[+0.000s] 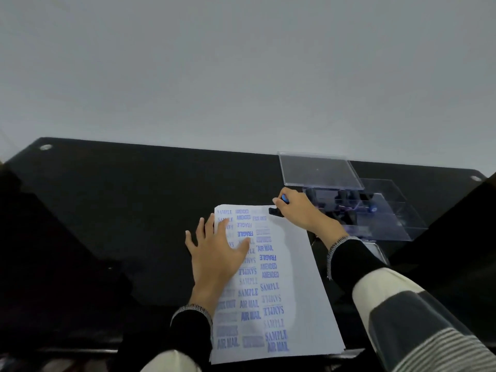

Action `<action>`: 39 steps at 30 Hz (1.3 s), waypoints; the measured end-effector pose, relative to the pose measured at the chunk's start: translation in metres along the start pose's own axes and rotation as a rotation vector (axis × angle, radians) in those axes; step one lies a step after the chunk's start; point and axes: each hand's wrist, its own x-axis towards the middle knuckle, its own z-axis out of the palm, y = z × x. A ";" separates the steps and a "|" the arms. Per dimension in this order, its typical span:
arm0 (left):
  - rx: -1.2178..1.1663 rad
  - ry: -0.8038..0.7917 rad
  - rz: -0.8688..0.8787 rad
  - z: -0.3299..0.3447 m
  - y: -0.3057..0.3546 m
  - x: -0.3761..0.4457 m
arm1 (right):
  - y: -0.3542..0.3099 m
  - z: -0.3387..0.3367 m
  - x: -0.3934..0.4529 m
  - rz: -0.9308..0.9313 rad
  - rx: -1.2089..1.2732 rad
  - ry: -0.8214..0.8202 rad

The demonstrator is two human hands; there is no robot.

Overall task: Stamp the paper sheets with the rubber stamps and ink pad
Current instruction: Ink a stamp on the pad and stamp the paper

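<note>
Two hands work the paper sheet [295,264]: left hand [214,253] flat on it, right hand [298,210] gripping a rubber stamp [277,209] at its far edge.

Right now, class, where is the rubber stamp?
In the head view, the rubber stamp is gripped by the right hand at the paper sheet's top right corner.

counter [134,205]: black, smooth, glossy | paper sheet [300,277]: white, matt, blue ink prints | stamp [277,208] at 1 o'clock of sheet: black plastic, blue cap | box [389,210]: clear glossy plastic | sleeves [402,304]: knit cloth
</note>
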 end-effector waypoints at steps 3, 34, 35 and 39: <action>0.002 0.002 0.003 0.001 -0.001 0.000 | 0.000 0.005 0.004 -0.023 -0.050 -0.028; -0.005 0.011 0.011 0.001 0.000 -0.001 | 0.005 0.014 0.008 -0.081 -0.313 -0.040; -0.001 0.009 0.011 0.000 0.000 -0.001 | 0.005 0.014 0.008 -0.081 -0.315 -0.040; -0.002 0.007 0.012 0.001 0.000 0.000 | 0.004 0.015 0.007 -0.084 -0.320 -0.032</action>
